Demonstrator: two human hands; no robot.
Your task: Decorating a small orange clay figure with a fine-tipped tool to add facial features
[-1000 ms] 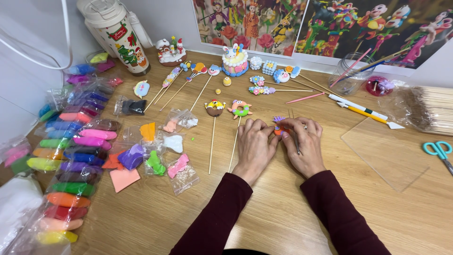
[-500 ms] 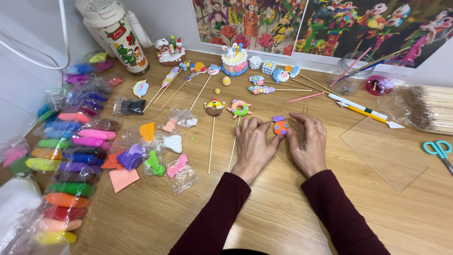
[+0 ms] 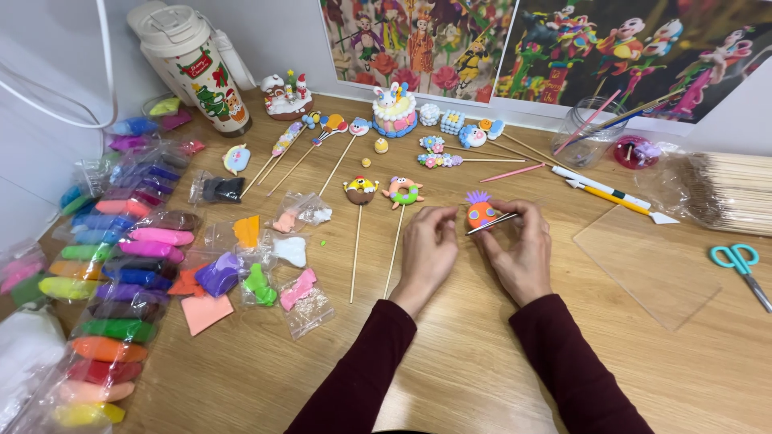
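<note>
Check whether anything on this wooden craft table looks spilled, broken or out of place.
Nothing stands out. The left hand and right hand hold a small orange clay figure with a purple tuft. Bagged clay strips lie in rows, and the finished clay figures on sticks look whole.

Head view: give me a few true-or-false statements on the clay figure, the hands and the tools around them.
1. Both hands hold the orange clay figure. True: the left hand and right hand meet at it.
2. The figure has a green tuft on top. False: the tuft is purple.
3. The scissors lie left of the hands. False: they lie at the far right of the table.
4. A thin tool in the right hand touches the figure. True.
5. The clear sheet lies right of the right hand. True.
6. The clay packets are stacked at the right edge. False: they line the left side.
</note>
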